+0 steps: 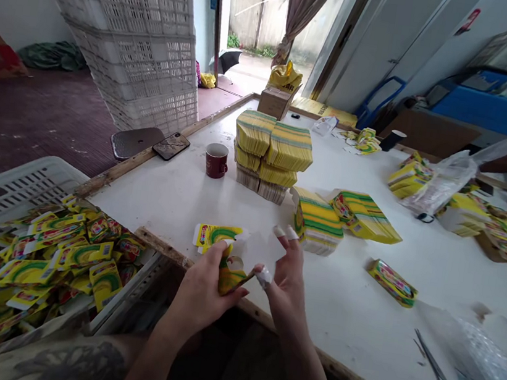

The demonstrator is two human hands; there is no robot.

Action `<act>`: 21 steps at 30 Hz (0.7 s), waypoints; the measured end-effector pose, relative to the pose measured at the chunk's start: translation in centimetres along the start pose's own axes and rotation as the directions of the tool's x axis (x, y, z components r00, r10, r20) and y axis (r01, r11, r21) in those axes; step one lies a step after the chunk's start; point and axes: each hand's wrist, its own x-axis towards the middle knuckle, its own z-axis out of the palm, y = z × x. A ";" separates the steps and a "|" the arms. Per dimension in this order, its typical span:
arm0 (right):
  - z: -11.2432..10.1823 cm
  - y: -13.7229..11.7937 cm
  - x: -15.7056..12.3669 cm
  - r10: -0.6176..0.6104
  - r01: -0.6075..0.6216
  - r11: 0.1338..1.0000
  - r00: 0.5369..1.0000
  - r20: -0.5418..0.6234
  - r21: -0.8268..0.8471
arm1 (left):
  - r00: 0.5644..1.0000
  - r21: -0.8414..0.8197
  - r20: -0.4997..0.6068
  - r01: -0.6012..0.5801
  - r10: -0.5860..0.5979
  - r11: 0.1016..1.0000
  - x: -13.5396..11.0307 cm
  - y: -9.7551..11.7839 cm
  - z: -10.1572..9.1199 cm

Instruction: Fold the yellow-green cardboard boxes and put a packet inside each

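Small yellow-green printed card carton (228,279), half folded, held between both hands just above near edge of white bench (358,316). Left hand (201,286) fingers closed round its left side. Right hand (288,279) pinching right flap with thumb and taped forefinger, other fingers spread. Flat matching blank (217,235) just beyond. Stacked yellow blanks (271,155) and dark red mug (216,160) farther back.

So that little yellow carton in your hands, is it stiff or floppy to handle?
Probably springy thin card: the carton bends between the left hand and right hand. Likely very light, and unlikely to roll, since flat ones stand in a neat stack.
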 end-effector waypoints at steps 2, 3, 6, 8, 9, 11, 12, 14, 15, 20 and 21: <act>0.4 0.3 -0.1 0.279 -0.307 0.924 0.949 0.147 0.229 | 0.996 0.013 0.014 -0.090 0.090 0.996 0.0 0.2 0.5; 0.6 0.4 -0.1 0.363 -0.418 0.868 0.903 0.231 0.270 | 0.991 0.004 0.035 -0.131 0.131 0.991 -0.1 0.3 0.6; 0.8 0.6 -0.2 0.430 -0.521 0.818 0.835 0.344 0.244 | 0.983 -0.013 0.053 -0.177 0.177 0.984 0.0 0.3 0.7; 0.7 0.7 -0.2 0.349 -0.438 0.874 0.867 0.355 0.211 | 0.989 0.006 0.044 -0.141 0.141 0.990 0.0 0.1 0.5; 0.6 0.7 -0.2 0.290 -0.375 0.909 0.882 0.371 0.180 | 0.992 0.012 0.049 -0.114 0.114 0.993 0.1 -0.1 0.5; 0.4 0.6 -0.2 0.167 -0.212 0.975 0.886 0.433 0.059 | 0.994 -0.019 0.087 -0.068 0.069 0.998 0.2 -0.6 0.6; 0.3 0.6 -0.3 0.114 -0.116 0.993 0.875 0.471 -0.025 | 0.994 -0.047 0.094 -0.053 0.057 0.998 0.2 -0.8 0.8; 0.3 0.8 -0.3 0.025 0.076 0.980 0.867 0.497 -0.183 | 0.997 -0.085 0.032 -0.062 0.065 0.994 0.3 -1.2 1.2; 0.3 1.0 -0.2 -0.026 0.152 0.961 0.881 0.472 -0.233 | 0.998 -0.075 -0.028 -0.067 0.065 0.995 0.3 -1.3 1.4; -0.2 2.1 0.3 -0.166 0.338 0.877 0.881 0.444 -0.343 | 0.998 0.027 -0.062 -0.004 0.005 1.000 0.5 -1.3 0.3; -0.4 2.0 0.4 -0.145 0.360 0.856 0.856 0.496 -0.371 | 1.000 0.033 -0.028 -0.009 0.010 0.999 0.5 -1.2 -0.1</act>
